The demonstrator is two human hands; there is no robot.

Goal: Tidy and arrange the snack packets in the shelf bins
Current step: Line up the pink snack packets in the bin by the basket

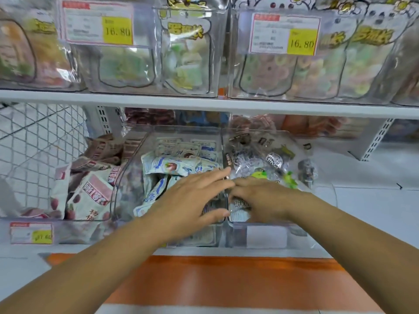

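The upper shelf board [204, 103] overhangs three clear plastic bins, leaving only a low gap above their open tops. A wire mesh panel [34, 137] closes off the far left, and bare white shelf surface [374, 200] shows beyond the right bin [299, 230]. The thin clear wall [223, 150] between the middle bin [129, 173] and the right bin runs straight between the two hands.

The left hand [195, 196] lies palm down with its fingers straight and spread, holding nothing. It is over the blue-and-white packets [172, 166] heaped in the middle bin, its fingertips reaching that shared wall. The right hand [256, 196] is just across the wall inside the right bin. Its fingers bend down onto a white printed packet [240, 208] at the front corner, but I cannot tell whether they pinch it. Behind it lie crinkly clear-wrapped packets [260, 159] with dark and green contents.

The left bin [74, 232] holds matte pink-and-white packets [90, 193], tumbled at angles, and carries a price tag [31, 233] on its front. On the shelf above, glossy see-through pouches of gummies [188, 60] stand upright in clear bins behind yellow price tags [116, 30]. An orange strip [226, 279] runs below the shelf front.
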